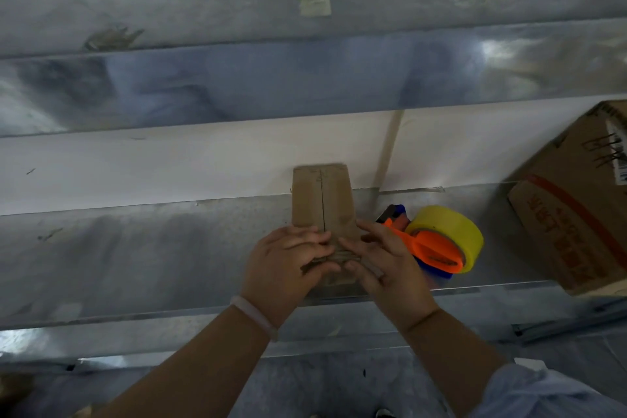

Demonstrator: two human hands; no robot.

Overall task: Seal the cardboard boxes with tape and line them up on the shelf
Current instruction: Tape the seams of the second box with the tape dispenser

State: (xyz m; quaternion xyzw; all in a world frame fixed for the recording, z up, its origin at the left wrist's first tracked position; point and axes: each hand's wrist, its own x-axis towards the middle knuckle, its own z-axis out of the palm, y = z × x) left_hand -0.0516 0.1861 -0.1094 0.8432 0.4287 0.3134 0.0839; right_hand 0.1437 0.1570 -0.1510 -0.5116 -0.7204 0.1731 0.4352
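A grey galvanised metal shelf (135,248) spans the whole view, its sheet surface running out on both sides of the hands and back to a white wall panel beyond them. Well off to the right of the hands, at the shelf's edge, sits a large brown cardboard carton with red printing and a red stripe (573,210), tilted as seen from here (the wide lens may account for some of that lean).

Directly under and ahead of the hands lies a small narrow brown cardboard box (322,200), its long axis pointing away from the person toward the wall. Its top flaps are folded shut and meet in a dark centre seam running along its length.

Just beside the right hand, on its outer side, rests an orange and blue tape dispenser loaded with a roll of yellow tape (441,241), lying on the shelf close to the small box.

The left hand (285,265) lies flat on the near end of the small box, fingers spread and pressing down, wrapped around nothing. The right hand (383,258) does likewise on the other side of the seam, fingers extended, fingertips nearly meeting those of the left. A pale translucent bracelet (252,316) circles the left wrist.
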